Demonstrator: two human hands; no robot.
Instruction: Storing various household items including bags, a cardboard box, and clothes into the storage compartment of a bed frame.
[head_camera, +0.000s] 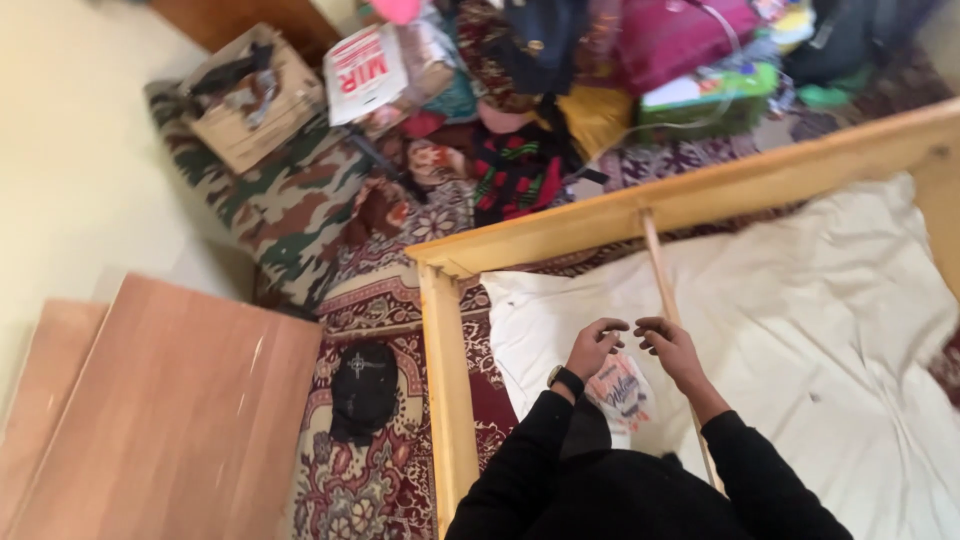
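Observation:
My left hand (592, 348), with a dark watch on the wrist, and my right hand (668, 345) are held close together, fingers curled and fingertips almost meeting. Whether they pinch something small is too fine to tell. Below them a small plastic packet (620, 392) with pink print lies on a white cloth (820, 320). A thin wooden slat (660, 270) runs under my right hand up to the far rail of a pale wooden frame (700, 195). The frame's left rail (447, 380) stands beside my left sleeve.
Plywood boards (170, 420) lean at the left. A black cap-like thing (363, 390) lies on a patterned red carpet (380, 300). Beyond are a camouflage cushion (290, 200), a cardboard box (250, 100), and a heap of clothes and bags (560, 60).

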